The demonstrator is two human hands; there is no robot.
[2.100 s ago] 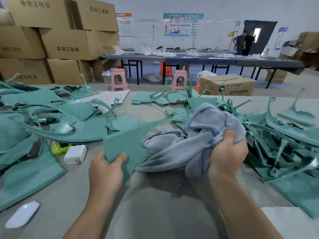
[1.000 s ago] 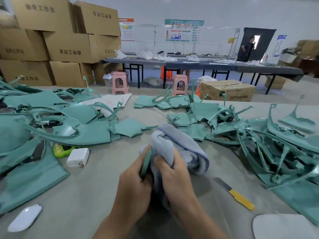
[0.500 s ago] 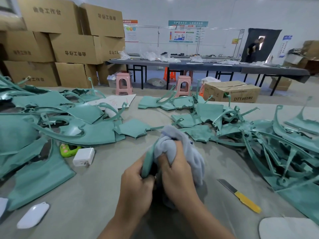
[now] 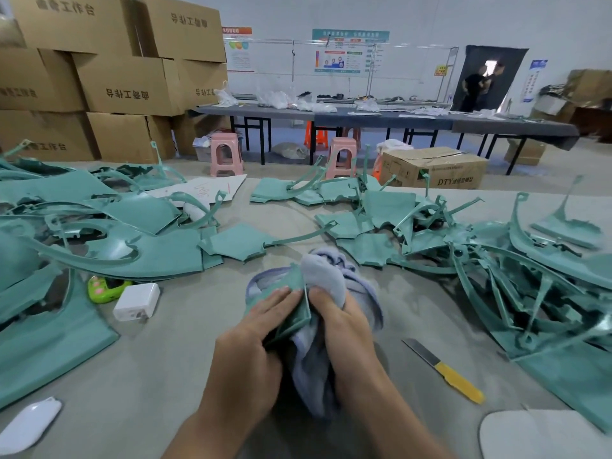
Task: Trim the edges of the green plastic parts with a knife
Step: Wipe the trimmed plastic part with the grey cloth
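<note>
My left hand (image 4: pixel 251 352) holds a small green plastic part (image 4: pixel 293 299) at the middle of the table. My right hand (image 4: pixel 344 329) grips a grey-blue cloth (image 4: pixel 323 276) bunched against that part's edge, and the cloth hangs down between my wrists. A knife (image 4: pixel 445 371) with a yellow handle and bare blade lies on the table to the right of my hands, untouched. Heaps of green plastic parts cover the left side (image 4: pixel 132 246) and the right side (image 4: pixel 516 279) of the table.
A white charger block (image 4: pixel 136 302) and a yellow-green gadget (image 4: pixel 102 288) lie left of my hands. A white oval object (image 4: pixel 28 425) sits at the near left, a pale pad (image 4: pixel 543 435) at the near right. Cardboard boxes (image 4: pixel 126 84), pink stools (image 4: pixel 227 154) and a long dark table (image 4: pixel 381 119) stand behind.
My hands came together from holding part and cloth apart. The cloth is now bunched tight on the green part, and the part has tilted flatter under my left fingers. The knife came into view.
</note>
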